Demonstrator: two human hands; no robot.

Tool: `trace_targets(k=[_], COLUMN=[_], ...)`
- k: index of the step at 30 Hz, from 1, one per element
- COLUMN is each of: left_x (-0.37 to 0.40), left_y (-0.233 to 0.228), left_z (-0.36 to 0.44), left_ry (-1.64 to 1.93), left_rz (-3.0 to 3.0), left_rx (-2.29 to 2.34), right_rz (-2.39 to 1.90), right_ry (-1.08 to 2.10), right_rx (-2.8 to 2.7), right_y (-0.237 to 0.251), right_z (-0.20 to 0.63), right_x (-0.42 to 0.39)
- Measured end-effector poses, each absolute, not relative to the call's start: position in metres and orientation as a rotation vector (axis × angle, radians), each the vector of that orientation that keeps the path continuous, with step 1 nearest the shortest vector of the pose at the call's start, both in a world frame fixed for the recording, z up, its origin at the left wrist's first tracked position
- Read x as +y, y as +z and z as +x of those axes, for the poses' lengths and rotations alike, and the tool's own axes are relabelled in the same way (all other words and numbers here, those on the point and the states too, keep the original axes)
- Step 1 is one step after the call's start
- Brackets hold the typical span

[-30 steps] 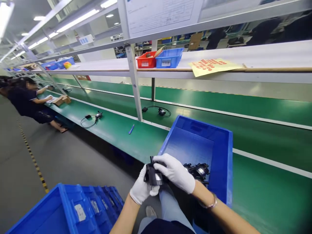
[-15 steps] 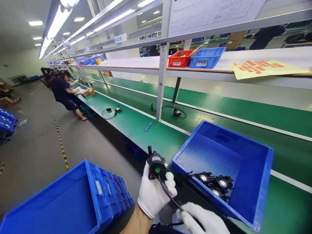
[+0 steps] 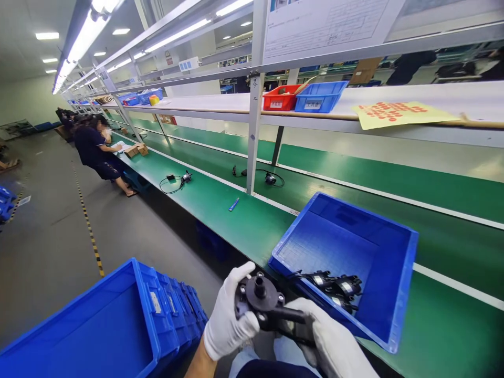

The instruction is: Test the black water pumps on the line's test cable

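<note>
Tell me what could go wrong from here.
The black part, held between the left hand and right hand in front of the bench, could drop to the floor if the grip slips. The blue bin on the bench sits at its front edge, so a bump might shift it. Inside, the black pieces lie heaped together and might scuff one another.

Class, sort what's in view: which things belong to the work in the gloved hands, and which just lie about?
Likely in the work:
black part, held by left hand and right hand
similar parts
big blue bin holding them

Probably lying about:
small blue tool
yellow sheet
red tray
</note>
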State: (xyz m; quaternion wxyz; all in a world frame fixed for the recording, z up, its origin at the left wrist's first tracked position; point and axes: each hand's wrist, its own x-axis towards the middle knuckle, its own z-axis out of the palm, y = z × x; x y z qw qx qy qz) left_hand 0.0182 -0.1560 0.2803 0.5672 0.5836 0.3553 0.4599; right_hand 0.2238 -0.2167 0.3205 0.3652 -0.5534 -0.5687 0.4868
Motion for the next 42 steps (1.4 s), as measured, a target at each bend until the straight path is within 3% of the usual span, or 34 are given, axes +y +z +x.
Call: trace_targets(k=[4, 18, 26, 42], left_x=[-0.166, -0.162, -0.167, -0.172], left_y=[0.275, 0.274, 0.274, 0.282], left_z=[0.015, 0.026, 0.03, 0.042], left_ry=[1.252, 1.203, 1.181, 1.192], left_rz=[1.689, 1.605, 1.651, 1.458], left_rx=[0.962, 0.877, 0.888, 0.924], right_rz=[-1.38, -1.283, -1.293, -1.38], right_ry=[1.399, 1.505, 1.539, 1.346], right_rx=[-1.365, -1.289, -1.296, -1.455], right_y=[0.309, 0.325, 0.298, 0.312], right_z=[0.225, 0.233, 0.24, 0.25], right_x=[-0.21, -0.209, -0.214, -0.209])
